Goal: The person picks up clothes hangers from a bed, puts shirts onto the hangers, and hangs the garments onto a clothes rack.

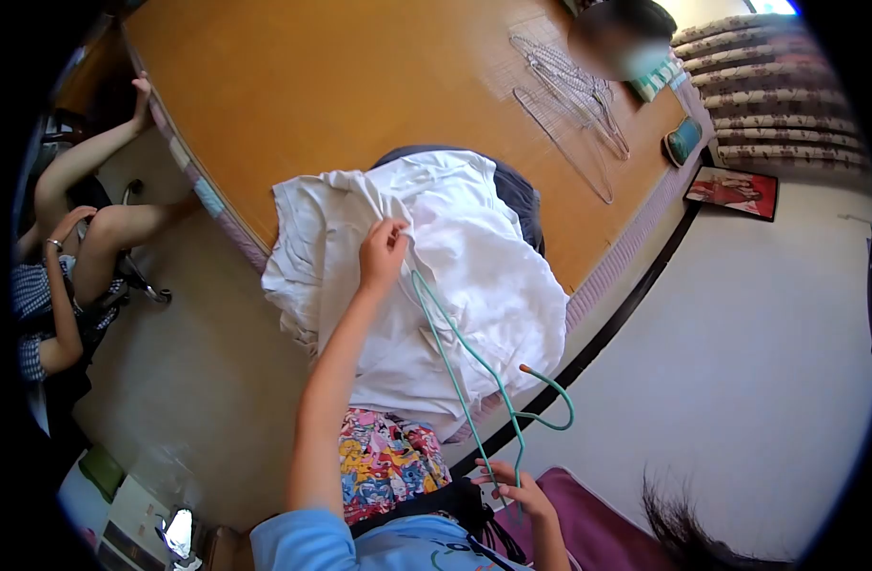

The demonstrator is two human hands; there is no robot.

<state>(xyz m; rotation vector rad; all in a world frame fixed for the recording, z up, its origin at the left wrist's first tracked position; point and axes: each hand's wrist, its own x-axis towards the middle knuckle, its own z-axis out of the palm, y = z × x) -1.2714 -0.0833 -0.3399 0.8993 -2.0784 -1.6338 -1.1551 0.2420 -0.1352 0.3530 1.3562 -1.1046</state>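
A white shirt lies spread and rumpled over the near edge of the bed. My left hand pinches a fold of its fabric near the middle. My right hand, low in the view near my body, grips one end of a green clothes hanger. The hanger's other end points up at the shirt, just below my left hand, and its hook sticks out to the right. Whether that tip lies inside the shirt or on top of it I cannot tell. Dark grey cloth shows behind the shirt.
Several wire hangers lie on the bed mat at the far right, near another person's head. On the left sits a person with a bare leg against the bed edge. A red picture leans by the wall.
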